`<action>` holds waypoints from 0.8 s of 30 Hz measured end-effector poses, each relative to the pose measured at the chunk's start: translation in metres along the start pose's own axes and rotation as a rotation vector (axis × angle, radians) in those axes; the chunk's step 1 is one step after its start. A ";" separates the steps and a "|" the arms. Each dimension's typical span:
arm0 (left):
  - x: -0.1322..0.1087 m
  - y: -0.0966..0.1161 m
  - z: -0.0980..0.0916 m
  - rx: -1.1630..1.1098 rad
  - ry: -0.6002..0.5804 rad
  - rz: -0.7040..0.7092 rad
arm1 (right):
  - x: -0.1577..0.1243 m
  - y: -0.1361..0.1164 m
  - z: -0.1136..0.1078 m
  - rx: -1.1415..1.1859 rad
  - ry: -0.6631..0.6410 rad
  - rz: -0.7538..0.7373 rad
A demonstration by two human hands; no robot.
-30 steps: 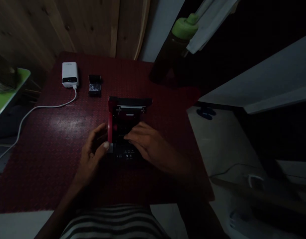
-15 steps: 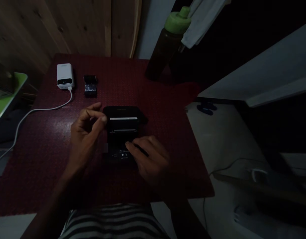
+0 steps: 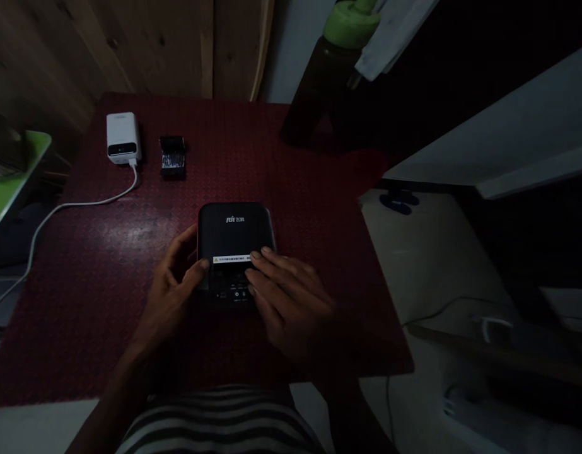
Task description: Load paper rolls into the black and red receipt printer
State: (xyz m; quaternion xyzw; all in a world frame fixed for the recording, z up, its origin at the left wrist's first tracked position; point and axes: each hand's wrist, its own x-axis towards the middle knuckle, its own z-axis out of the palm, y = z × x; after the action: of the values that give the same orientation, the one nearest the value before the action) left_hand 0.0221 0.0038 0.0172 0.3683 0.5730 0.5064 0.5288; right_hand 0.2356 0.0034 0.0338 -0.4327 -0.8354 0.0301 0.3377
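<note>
A small black device with a hinged lid (image 3: 234, 236), which looks like a small printer, lies on the red table. Its lid is down, with white lettering and a white warning strip showing. Lit symbols mark the panel at its near end. My left hand (image 3: 170, 287) grips its left side, thumb on the top near the lid's edge and fingers along the side. Across the right part of the lid's near edge rests my right hand (image 3: 291, 299), its fingers stretched out flat. Farther back lies a small black spool-like piece with a shiny film (image 3: 172, 157).
A white power bank (image 3: 123, 135) with a white cable (image 3: 87, 203) stands at the back left of the table (image 3: 319, 221). A dark bottle with a green cap (image 3: 350, 25) is at the back right. Blue slippers (image 3: 397, 202) lie on the floor to the right.
The device's lid has gone from raised to down. My left hand has moved down along the left side to grip it, and my right hand's fingers have straightened onto the lid.
</note>
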 end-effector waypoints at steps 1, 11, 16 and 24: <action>0.001 0.001 0.000 0.002 0.002 0.003 | 0.000 0.000 0.000 0.006 -0.013 0.009; -0.013 -0.013 -0.007 -0.039 0.044 -0.020 | -0.024 0.000 -0.001 0.198 0.087 0.258; -0.021 -0.013 -0.011 0.029 0.058 -0.019 | -0.048 -0.009 0.008 0.281 0.104 0.537; -0.020 -0.010 -0.005 -0.028 0.063 -0.041 | -0.051 -0.011 0.016 0.203 0.100 0.519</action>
State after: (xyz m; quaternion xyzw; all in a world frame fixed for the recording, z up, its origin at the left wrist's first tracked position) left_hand 0.0219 -0.0179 0.0119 0.3330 0.5898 0.5146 0.5257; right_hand 0.2389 -0.0374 -0.0019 -0.5971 -0.6714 0.1778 0.4013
